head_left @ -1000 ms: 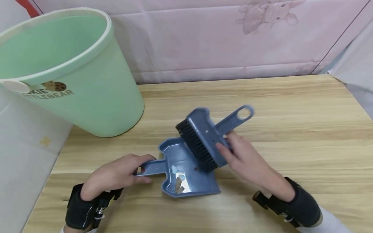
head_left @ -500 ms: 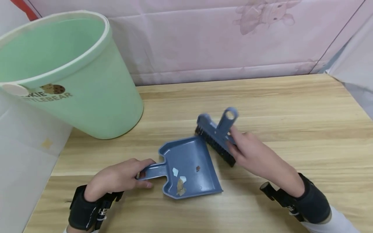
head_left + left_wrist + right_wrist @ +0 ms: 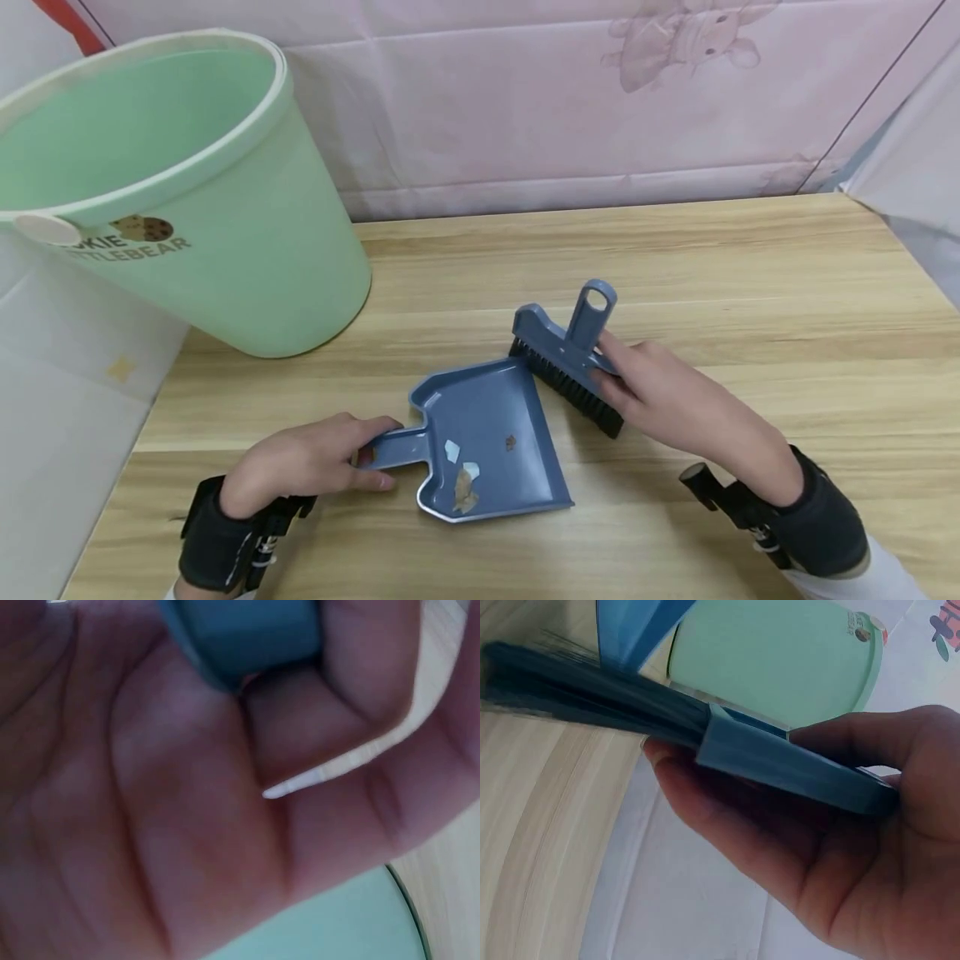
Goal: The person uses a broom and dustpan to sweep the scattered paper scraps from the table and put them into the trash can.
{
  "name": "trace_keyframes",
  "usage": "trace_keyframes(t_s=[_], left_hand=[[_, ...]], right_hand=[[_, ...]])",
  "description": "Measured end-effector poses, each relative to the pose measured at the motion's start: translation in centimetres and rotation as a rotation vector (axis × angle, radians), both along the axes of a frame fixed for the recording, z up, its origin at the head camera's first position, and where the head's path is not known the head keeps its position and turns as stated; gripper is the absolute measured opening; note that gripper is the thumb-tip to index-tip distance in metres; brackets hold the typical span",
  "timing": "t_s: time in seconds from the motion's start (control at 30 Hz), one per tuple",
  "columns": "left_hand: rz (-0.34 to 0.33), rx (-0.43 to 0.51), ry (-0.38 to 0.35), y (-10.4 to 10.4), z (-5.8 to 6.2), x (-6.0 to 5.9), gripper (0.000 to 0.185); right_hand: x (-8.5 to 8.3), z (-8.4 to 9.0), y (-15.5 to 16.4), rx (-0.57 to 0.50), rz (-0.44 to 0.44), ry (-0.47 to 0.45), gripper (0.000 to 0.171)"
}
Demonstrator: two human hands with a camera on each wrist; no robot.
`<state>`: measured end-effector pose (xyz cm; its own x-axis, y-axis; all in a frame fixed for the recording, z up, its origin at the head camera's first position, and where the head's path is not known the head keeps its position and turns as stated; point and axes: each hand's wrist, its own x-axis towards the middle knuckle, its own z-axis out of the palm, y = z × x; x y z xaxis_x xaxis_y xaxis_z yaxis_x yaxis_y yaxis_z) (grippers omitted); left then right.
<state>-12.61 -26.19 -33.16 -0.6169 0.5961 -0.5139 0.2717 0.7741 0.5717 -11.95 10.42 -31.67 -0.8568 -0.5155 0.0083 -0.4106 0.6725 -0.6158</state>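
Note:
A blue dustpan (image 3: 491,437) lies flat on the wooden table (image 3: 750,275) with a few paper scraps (image 3: 461,479) inside. My left hand (image 3: 303,462) grips its handle (image 3: 393,446); in the left wrist view the blue handle (image 3: 240,634) sits inside my curled fingers. My right hand (image 3: 660,392) grips a blue hand brush (image 3: 566,354) by its head. The black bristles (image 3: 570,387) rest on the table at the pan's right edge. In the right wrist view the brush (image 3: 765,754) fills the frame, and my fingers are wrapped round it.
A large mint-green bin (image 3: 165,192) stands tilted at the table's back left corner, also seen as a green bin (image 3: 780,660) from the right wrist. A pink sheet (image 3: 562,100) hangs behind the table. Bare wood stretches to the right.
My right hand lowered the brush from above the dustpan and swung it to the pan's right edge, bristles down on the table. The left hand kept its hold on the pan handle.

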Motion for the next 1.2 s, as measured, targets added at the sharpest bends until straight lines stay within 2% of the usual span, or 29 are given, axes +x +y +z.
trace_keyframes(t_s=[0.27, 0.43, 0.53, 0.67, 0.83, 0.97, 1.07, 1.2], left_hand=[[0.006, 0.003, -0.024, 0.2, 0.2, -0.1, 0.038], [-0.001, -0.014, -0.007, 0.3, 0.3, -0.1, 0.044], [-0.004, -0.004, 0.015, 0.0, 0.7, -0.3, 0.037], [-0.012, 0.059, 0.096, -1.3, 1.6, -0.2, 0.024], [0.008, 0.156, 0.204, -3.5, 2.6, 0.8, 0.019], [0.028, 0.251, 0.297, -4.8, 3.1, 1.5, 0.016], [0.067, 0.302, 0.414, -5.0, 3.6, 1.8, 0.024], [0.148, 0.319, 0.65, -4.9, 4.7, 2.1, 0.037]], right_hand=[[-0.1, -0.4, -0.3, -0.018, -0.003, 0.095, 0.032], [0.0, -0.5, -0.5, 0.021, -0.076, 0.133, 0.018], [0.1, -0.5, -0.5, 0.065, -0.121, 0.151, 0.014], [0.1, -0.4, -0.5, 0.124, -0.155, 0.185, 0.01], [-0.4, -0.7, -1.4, 0.164, -0.143, 0.218, 0.007], [-0.7, -1.2, -2.3, 0.199, -0.144, 0.298, 0.007], [-0.6, -1.6, -2.9, 0.23, -0.168, 0.374, 0.009], [-0.8, -1.8, -3.3, 0.247, -0.179, 0.439, 0.012]])
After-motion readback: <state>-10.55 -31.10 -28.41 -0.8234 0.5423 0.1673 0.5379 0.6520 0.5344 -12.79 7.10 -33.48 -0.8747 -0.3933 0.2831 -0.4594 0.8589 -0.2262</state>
